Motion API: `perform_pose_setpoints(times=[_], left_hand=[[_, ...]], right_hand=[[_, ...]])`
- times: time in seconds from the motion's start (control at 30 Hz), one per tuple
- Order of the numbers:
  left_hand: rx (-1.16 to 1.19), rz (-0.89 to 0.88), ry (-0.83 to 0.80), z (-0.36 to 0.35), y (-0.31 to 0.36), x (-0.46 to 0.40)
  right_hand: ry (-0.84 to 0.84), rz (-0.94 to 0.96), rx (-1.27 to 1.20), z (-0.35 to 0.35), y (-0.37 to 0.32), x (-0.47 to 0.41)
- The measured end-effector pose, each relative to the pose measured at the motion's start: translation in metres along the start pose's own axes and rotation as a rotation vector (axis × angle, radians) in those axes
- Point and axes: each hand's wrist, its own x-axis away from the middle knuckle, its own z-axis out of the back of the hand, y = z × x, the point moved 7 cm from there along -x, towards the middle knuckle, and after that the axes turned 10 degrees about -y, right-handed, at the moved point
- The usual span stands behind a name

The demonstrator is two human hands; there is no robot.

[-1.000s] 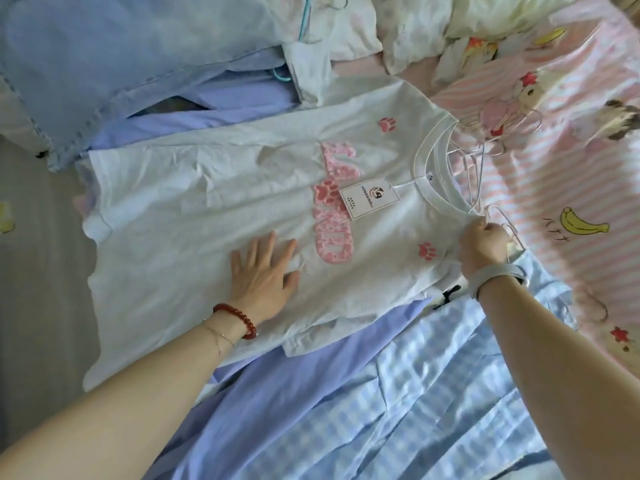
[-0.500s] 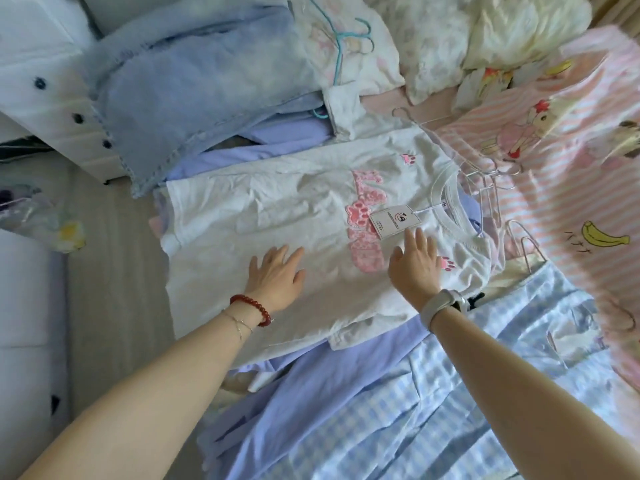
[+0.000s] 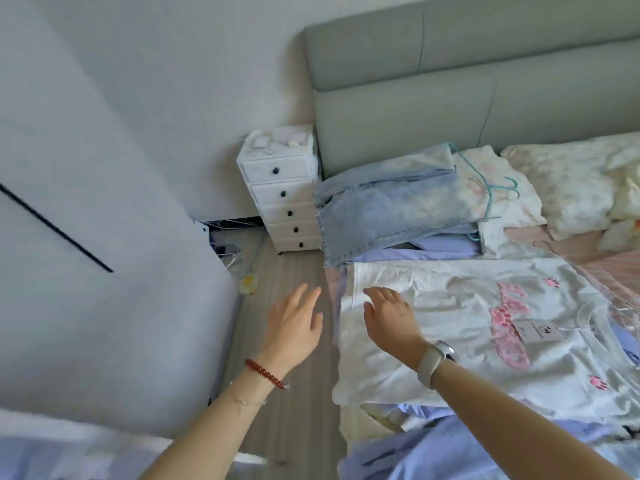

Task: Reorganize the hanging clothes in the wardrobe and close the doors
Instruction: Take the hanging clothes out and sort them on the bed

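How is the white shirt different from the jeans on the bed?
The white shirt is spread flat on top, with pink paw prints and a tag; the jeans are plain faded blue, folded, nearer the headboard. The right hand is over the shirt, not the jeans. Both lie on purple clothes.

White T-shirt [image 3: 450,327] with pink paw prints lies flat on bed, paper tag [image 3: 540,332] near collar. Right hand [image 3: 391,315], fingers relaxed, over shirt's hem end; left hand [image 3: 294,323] spread above wood floor [image 3: 301,410], holding nothing. Light denim jeans [image 3: 388,209] on lilac garments near grey headboard [image 3: 485,91]. White five-drawer chest [image 3: 280,188] beside bed. Teal hanger [image 3: 491,192] on pale top.
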Motion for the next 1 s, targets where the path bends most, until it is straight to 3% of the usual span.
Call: perform_pose_setpoints(times=[0.33,0.47,0.57,0.7,0.9,1.0], left_hand=[[0.101,0.119,0.35,0.076,-0.116,0.266],[0.024,0.153,0.493,0.089,-0.156,0.377],[-0.055,0.313,0.52,0.094,-0.205,0.446],[-0.136,0.658,0.46,0.094,-0.277,0.539],[-0.314,0.975,0.48,0.107,-0.333,0.663],[-0.293,1.144,0.451,0.114,-0.366,0.711]], right_hand=[[0.006,0.645,-0.097,-0.044,-0.253,0.138],[-0.033,0.872,-0.081,-0.076,-0.341,0.198],[-0.073,0.983,-0.092,-0.109,-0.4,0.229],[-0.169,1.091,-0.047,-0.162,-0.478,0.257],[-0.31,1.311,-0.013,-0.227,-0.594,0.304],[-0.353,1.391,0.007,-0.253,-0.649,0.317]])
